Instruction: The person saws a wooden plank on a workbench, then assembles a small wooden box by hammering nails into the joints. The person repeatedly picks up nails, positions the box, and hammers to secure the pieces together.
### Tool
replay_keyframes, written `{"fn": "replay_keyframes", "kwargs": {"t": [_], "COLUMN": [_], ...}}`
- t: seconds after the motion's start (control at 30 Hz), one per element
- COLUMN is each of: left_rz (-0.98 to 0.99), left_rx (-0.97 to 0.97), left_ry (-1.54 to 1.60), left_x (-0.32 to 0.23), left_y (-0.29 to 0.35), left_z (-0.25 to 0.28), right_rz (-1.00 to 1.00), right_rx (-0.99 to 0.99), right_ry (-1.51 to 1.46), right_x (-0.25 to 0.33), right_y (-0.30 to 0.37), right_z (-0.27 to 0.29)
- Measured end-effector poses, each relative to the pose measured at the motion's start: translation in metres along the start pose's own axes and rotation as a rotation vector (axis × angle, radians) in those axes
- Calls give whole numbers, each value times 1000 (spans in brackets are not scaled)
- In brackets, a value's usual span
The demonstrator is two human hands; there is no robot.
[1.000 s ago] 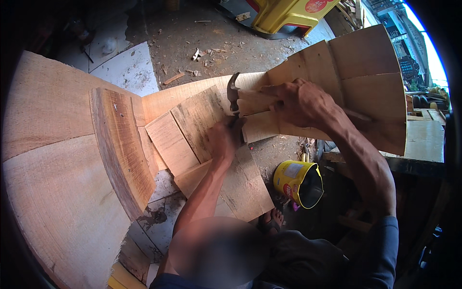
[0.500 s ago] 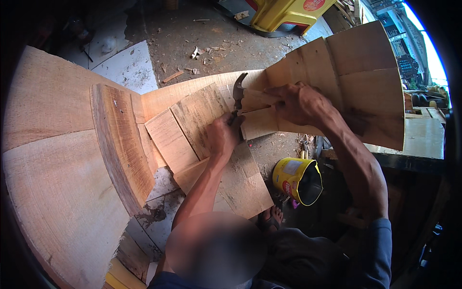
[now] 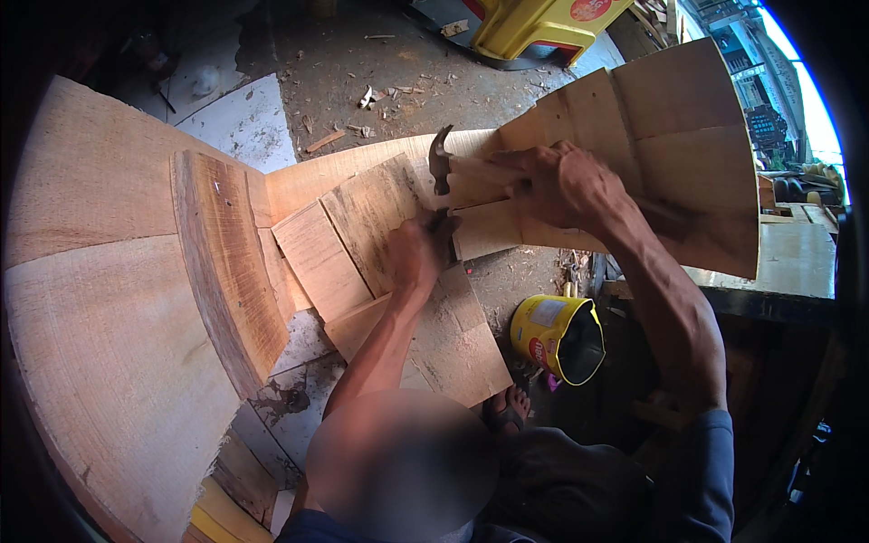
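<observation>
My right hand (image 3: pixel 572 185) grips the wooden handle of a claw hammer (image 3: pixel 441 163); its dark head is a little above my left hand. Closed and slightly blurred, my left hand (image 3: pixel 415 255) holds a dark metal tool (image 3: pixel 444 223) at the right edge of a wooden board (image 3: pixel 373 217). The tool's exact kind cannot be made out. Beside it lies a short wooden piece (image 3: pixel 489 231), just below the hammer. These lie within a large wooden piece with flared, curved panels, one panel (image 3: pixel 109 308) at the left and another panel (image 3: pixel 674 145) at the right.
A yellow bucket (image 3: pixel 536 330) lies tilted on the floor near my foot. At the far side stands a larger yellow object (image 3: pixel 534 27). Wood scraps and shavings (image 3: pixel 367 98) litter the floor. A workbench (image 3: pixel 797 262) is at the right.
The hammer head has shifted slightly left and up, away from the tool, and my right hand has tilted with it. My left hand stays nearly in place.
</observation>
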State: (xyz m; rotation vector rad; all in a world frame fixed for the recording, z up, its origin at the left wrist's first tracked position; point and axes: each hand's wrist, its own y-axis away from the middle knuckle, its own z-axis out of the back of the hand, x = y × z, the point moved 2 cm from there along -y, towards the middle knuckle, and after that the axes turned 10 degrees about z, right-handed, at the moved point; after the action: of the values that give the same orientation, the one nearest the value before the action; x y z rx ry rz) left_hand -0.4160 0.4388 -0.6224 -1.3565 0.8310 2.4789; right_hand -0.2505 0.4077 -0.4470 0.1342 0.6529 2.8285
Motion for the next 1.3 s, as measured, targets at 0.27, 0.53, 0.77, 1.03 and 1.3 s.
{"fn": "replay_keyframes", "kwargs": {"t": [0.27,0.53,0.77,1.03,1.3], "left_rz": [18,26,-312,-239,3], "left_rx": [-12,-73,40,106,123], "left_ry": [6,7,336,373,40], "left_x": [-2,-21,22,17,2], "left_y": [0,17,39,37,11], "left_z": [0,-37,-26,-17,-13], "right_rz": [-123,-378,-441,-410,-545], "right_rx": [79,-262,-315,-173,-41], "right_ry": [-380,-656,-678,-731,-1060], "right_x": [16,16,7,18,25], "right_y": [41,139,152,138,138], "right_z": [4,-54,-60,-72,-104]}}
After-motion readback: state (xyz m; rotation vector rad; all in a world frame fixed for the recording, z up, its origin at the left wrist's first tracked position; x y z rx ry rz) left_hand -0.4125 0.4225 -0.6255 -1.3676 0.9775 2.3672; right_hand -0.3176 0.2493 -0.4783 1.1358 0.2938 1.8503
